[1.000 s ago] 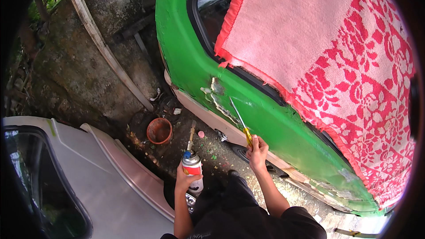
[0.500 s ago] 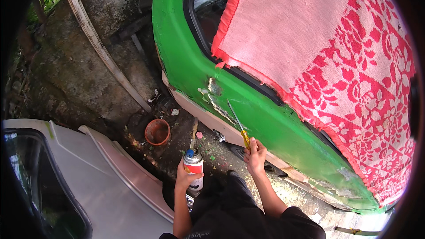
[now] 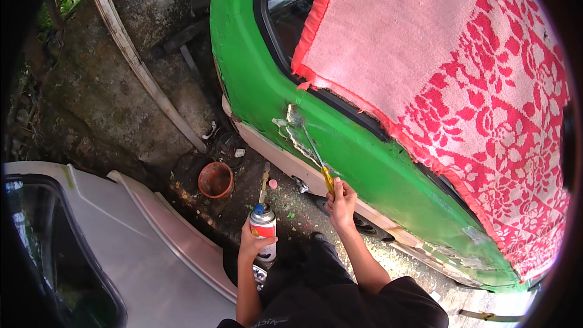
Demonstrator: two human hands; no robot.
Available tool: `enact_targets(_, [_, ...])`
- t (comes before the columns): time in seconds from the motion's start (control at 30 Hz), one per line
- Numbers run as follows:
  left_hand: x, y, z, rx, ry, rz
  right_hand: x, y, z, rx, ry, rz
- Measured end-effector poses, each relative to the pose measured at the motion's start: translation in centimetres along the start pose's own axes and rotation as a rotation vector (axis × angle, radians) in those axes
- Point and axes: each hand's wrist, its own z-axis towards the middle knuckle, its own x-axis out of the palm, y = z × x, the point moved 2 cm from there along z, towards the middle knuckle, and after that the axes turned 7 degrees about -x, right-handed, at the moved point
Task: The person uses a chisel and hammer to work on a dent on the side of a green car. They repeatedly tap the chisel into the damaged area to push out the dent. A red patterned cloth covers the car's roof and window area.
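Note:
My left hand grips a red-and-white canister topped by a torch nozzle with a blue knob. My right hand holds a yellow-handled tool with a long thin metal blade. The blade's tip is at the cracked, peeling patch on a green vehicle body; whether it touches is hard to tell. A pink towel with a red flower pattern drapes over that body above the patch.
A silver-grey vehicle stands at the lower left. An orange pot sits on the littered ground below a stained wall with a long curved metal strip leaning against it. A wheel shows below the green body.
My right hand has moved up and left, bringing the tool's blade tip from right of the peeling patch onto it or very close. My left hand is nearly unmoved with the canister.

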Motion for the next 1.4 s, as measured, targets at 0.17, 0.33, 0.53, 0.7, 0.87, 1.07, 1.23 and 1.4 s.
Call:
enact_targets(0.17, [1.0, -1.5, -0.4, -0.023, 0.040, -0.080, -2.2, 0.1, -0.6, -0.055, -0.021, -0.043])
enact_targets(0.33, [0.4, -0.1, 0.3, 0.070, 0.008, 0.002, -1.7, 0.0, -1.1, -0.038, -0.024, -0.032])
enact_targets(0.53, [1.5, -1.0, 0.2, -0.041, 0.061, -0.060, -2.9, -2.0, -0.6, -0.067, -0.078, -0.041])
enact_targets(0.7, [1.0, 0.4, 0.5, 0.061, 0.032, -0.004, -3.9, -0.7, -2.3, -0.083, -0.069, -0.069])
enact_targets(0.87, [1.8, -0.9, 0.3, -0.024, 0.068, -0.029, -1.8, -1.3, -1.2, -0.010, -0.062, 0.014])
enact_targets(1.07, [1.2, -0.8, 0.0, -0.007, 0.043, -0.075, -2.9, -0.7, -2.2, 0.023, -0.050, 0.044])
enact_targets(1.23, [1.2, -1.0, 0.0, 0.025, 0.037, -0.046, -2.7, -0.9, -2.2, 0.074, 0.038, 0.057])
enact_targets(1.4, [1.0, -0.3, -0.5, -0.001, 0.025, -0.062, -4.4, 0.1, -3.1, 0.153, 0.152, 0.004])
